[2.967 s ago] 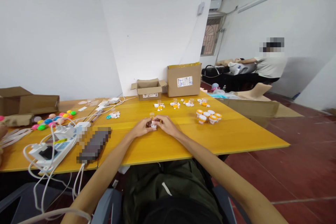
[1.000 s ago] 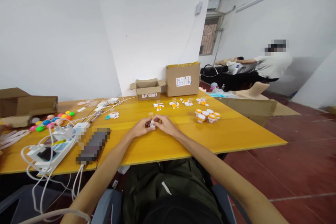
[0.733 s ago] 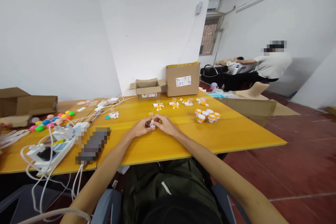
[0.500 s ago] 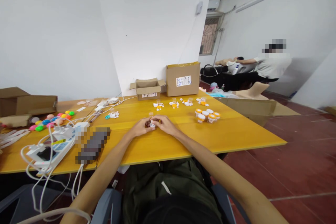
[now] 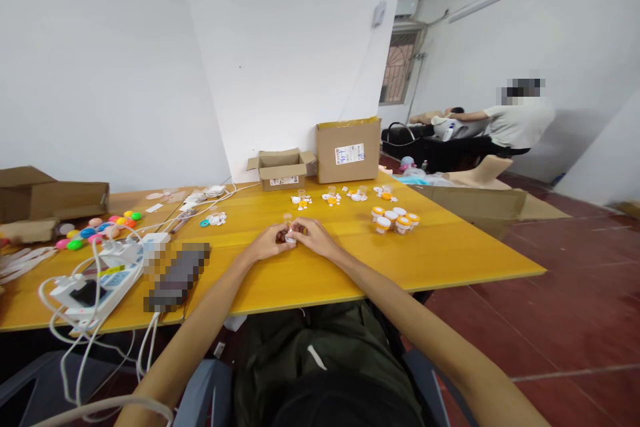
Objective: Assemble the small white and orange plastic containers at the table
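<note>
Near the middle of the table, my left hand (image 5: 270, 242) and my right hand (image 5: 311, 237) meet around a small white round plastic piece (image 5: 291, 239). Fingers of both are closed on it, and they hide most of its shape. Just beyond my fingertips stands a small clear cup (image 5: 287, 217). Farther back lie groups of loose white and orange plastic parts (image 5: 303, 204), with clear cups among them. To the right, several small jars with white and orange lids (image 5: 383, 222) stand close together.
At the back are an open cardboard box (image 5: 283, 179) and a larger closed carton (image 5: 349, 152). A power strip (image 5: 110, 287) with white cables, a dark phone-like device (image 5: 177, 277) and coloured balls (image 5: 89, 233) lie left. A person in a white shirt (image 5: 520, 123) sits far right.
My fingers have shifted slightly around the white piece, my right fingers a little higher. Both hands stay in the same place on the table.
</note>
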Action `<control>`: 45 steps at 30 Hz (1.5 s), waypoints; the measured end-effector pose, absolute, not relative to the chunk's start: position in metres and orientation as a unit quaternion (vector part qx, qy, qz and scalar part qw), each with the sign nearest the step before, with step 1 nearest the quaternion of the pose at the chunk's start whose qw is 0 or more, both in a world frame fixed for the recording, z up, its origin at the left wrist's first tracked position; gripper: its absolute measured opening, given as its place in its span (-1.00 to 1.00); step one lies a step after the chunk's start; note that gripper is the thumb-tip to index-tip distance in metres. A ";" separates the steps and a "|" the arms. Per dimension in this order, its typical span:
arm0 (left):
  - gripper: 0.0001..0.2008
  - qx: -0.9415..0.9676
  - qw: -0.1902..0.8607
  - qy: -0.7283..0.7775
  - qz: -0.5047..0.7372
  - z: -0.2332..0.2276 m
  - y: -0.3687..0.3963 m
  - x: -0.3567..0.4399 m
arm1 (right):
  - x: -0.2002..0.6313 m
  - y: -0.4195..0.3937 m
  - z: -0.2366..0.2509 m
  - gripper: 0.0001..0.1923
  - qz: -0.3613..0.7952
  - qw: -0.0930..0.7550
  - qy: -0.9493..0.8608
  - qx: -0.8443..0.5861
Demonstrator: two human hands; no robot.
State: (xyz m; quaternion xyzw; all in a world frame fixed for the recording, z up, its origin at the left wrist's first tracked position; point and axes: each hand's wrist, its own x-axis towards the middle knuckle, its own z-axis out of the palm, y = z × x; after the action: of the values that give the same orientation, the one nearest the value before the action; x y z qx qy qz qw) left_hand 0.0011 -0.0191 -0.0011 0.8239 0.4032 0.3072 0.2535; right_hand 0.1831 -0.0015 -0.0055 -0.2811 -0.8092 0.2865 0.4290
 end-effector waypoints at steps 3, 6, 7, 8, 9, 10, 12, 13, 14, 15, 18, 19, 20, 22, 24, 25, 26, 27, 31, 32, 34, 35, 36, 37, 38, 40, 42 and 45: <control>-0.77 0.822 0.255 0.409 0.304 -0.002 -0.019 0.001 | 0.183 -0.002 -0.005 -0.88 0.288 0.429 -0.806 -0.290; -0.76 0.821 0.256 0.406 0.307 -0.002 -0.020 0.001 | 0.183 -0.003 -0.005 -0.87 0.293 0.423 -0.803 -0.300; -0.76 0.822 0.257 0.404 0.308 -0.001 -0.020 0.001 | 0.183 -0.003 -0.005 -0.87 0.297 0.421 -0.802 -0.301; -0.76 0.823 0.258 0.403 0.307 -0.001 -0.020 0.001 | 0.183 -0.002 -0.005 -0.87 0.300 0.420 -0.801 -0.302; -0.77 0.823 0.258 0.402 0.307 -0.001 -0.021 0.002 | 0.182 -0.002 -0.005 -0.87 0.301 0.420 -0.801 -0.302; -0.76 0.823 0.258 0.403 0.306 0.000 -0.021 0.002 | 0.182 -0.002 -0.005 -0.87 0.302 0.421 -0.801 -0.300; -0.76 0.823 0.256 0.406 0.304 0.000 -0.021 0.002 | 0.182 -0.002 -0.005 -0.87 0.298 0.421 -0.803 -0.299; -0.75 0.823 0.255 0.408 0.303 0.000 -0.020 0.002 | 0.183 -0.002 -0.005 -0.86 0.294 0.421 -0.804 -0.300; -0.75 0.822 0.254 0.409 0.303 0.000 -0.020 0.002 | 0.183 -0.002 -0.006 -0.85 0.289 0.421 -0.805 -0.303; -0.75 0.823 0.253 0.409 0.304 0.000 -0.020 0.002 | 0.183 -0.002 -0.006 -0.83 0.283 0.421 -0.805 -0.307; -0.78 0.824 0.248 0.407 0.306 -0.001 -0.020 0.001 | 0.183 -0.002 -0.006 -0.78 0.270 0.420 -0.806 -0.318; -0.78 0.825 0.245 0.408 0.305 -0.001 -0.019 0.001 | 0.183 -0.002 -0.006 -0.77 0.269 0.418 -0.807 -0.319; -0.78 0.825 0.243 0.410 0.303 -0.002 -0.019 0.001 | 0.183 -0.002 -0.007 -0.76 0.270 0.417 -0.807 -0.320; -0.79 0.825 0.238 0.412 0.304 -0.003 -0.019 0.000 | 0.183 -0.002 -0.006 -0.75 0.271 0.418 -0.806 -0.320; -0.79 0.825 0.229 0.413 0.309 -0.004 -0.018 0.000 | 0.183 -0.001 -0.006 -0.73 0.265 0.423 -0.804 -0.323; -0.78 0.826 0.224 0.413 0.311 -0.004 -0.017 -0.001 | 0.184 -0.001 -0.006 -0.72 0.260 0.427 -0.802 -0.327; -0.78 0.827 0.221 0.414 0.310 -0.005 -0.017 -0.001 | 0.184 0.000 -0.006 -0.71 0.255 0.430 -0.800 -0.333; -0.78 0.828 0.219 0.414 0.308 -0.005 -0.016 -0.001 | 0.185 0.001 -0.006 -0.70 0.251 0.433 -0.797 -0.339; -0.79 0.830 0.214 0.418 0.301 -0.006 -0.015 -0.002 | 0.186 0.005 -0.009 -0.71 0.245 0.438 -0.785 -0.363; -0.80 0.830 0.211 0.419 0.302 -0.006 -0.015 -0.002 | 0.186 0.006 -0.010 -0.72 0.247 0.436 -0.783 -0.367; -0.80 0.831 0.203 0.421 0.303 -0.006 -0.015 -0.002 | 0.186 0.009 -0.012 -0.76 0.256 0.429 -0.782 -0.372; -0.81 0.832 0.199 0.421 0.302 -0.006 -0.015 -0.002 | 0.186 0.010 -0.013 -0.78 0.262 0.424 -0.783 -0.371; -0.81 0.832 0.196 0.422 0.302 -0.006 -0.016 -0.002 | 0.186 0.011 -0.014 -0.80 0.269 0.420 -0.785 -0.368; -0.81 0.832 0.194 0.423 0.303 -0.006 -0.016 -0.002 | 0.186 0.012 -0.015 -0.82 0.275 0.416 -0.787 -0.363; -0.81 0.831 0.193 0.424 0.305 -0.006 -0.016 -0.002 | 0.185 0.013 -0.016 -0.83 0.279 0.415 -0.790 -0.355; -0.80 0.829 0.192 0.427 0.306 -0.005 -0.017 -0.001 | 0.186 0.015 -0.018 -0.84 0.283 0.416 -0.794 -0.342; -0.78 0.827 0.192 0.432 0.306 -0.004 -0.018 -0.001 | 0.186 0.016 -0.019 -0.83 0.285 0.416 -0.798 -0.331; -0.77 0.823 0.191 0.438 0.308 -0.003 -0.019 0.000 | 0.187 0.017 -0.019 -0.84 0.291 0.412 -0.803 -0.318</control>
State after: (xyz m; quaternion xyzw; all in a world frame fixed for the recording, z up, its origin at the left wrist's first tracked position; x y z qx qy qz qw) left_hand -0.0001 -0.0194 -0.0028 0.8228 0.4377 0.3082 0.1908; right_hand 0.1866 0.0166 -0.0195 -0.3180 -0.8026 0.2909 0.4125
